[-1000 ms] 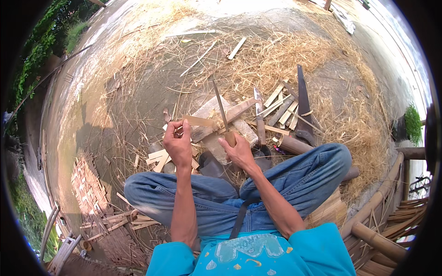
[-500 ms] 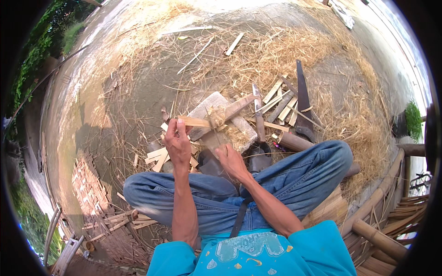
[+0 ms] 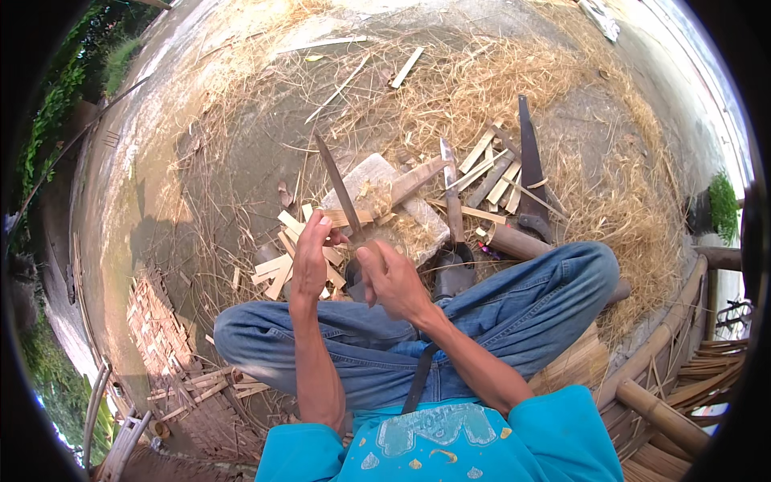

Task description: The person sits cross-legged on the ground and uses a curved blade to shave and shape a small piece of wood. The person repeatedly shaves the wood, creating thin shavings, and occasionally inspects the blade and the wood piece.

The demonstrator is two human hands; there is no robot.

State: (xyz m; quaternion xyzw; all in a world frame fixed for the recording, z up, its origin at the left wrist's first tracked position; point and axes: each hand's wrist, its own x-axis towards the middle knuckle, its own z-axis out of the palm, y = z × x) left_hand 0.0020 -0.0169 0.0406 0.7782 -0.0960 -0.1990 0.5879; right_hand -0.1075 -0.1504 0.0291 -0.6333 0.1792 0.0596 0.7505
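Observation:
My right hand [image 3: 393, 279] grips a long narrow knife [image 3: 338, 181], its blade slanting up and away to the left. My left hand [image 3: 312, 259] pinches a flat bamboo strip [image 3: 358, 217], which passes behind the blade. The knife's handle is hidden in my fist. Just beyond both hands lies a pale stone block [image 3: 372, 170] scattered with shavings [image 3: 409, 234]. A wooden bar [image 3: 419, 180] rests across the block. Short bamboo strips [image 3: 275, 270] lie piled on the ground beside my left hand.
Right of the block lie a second knife [image 3: 450, 189], more split strips [image 3: 499, 185], a handsaw [image 3: 529, 173] and a bamboo tube [image 3: 518, 242]. Straw-like shavings [image 3: 498, 80] cover much of the ground ahead. A worn woven mat [image 3: 157, 321] lies at the left, bamboo poles [image 3: 662, 418] at the right.
The knife's blade has swung up to point away from me, and my right hand has shifted left, closer to my left hand. The bamboo strip has moved slightly.

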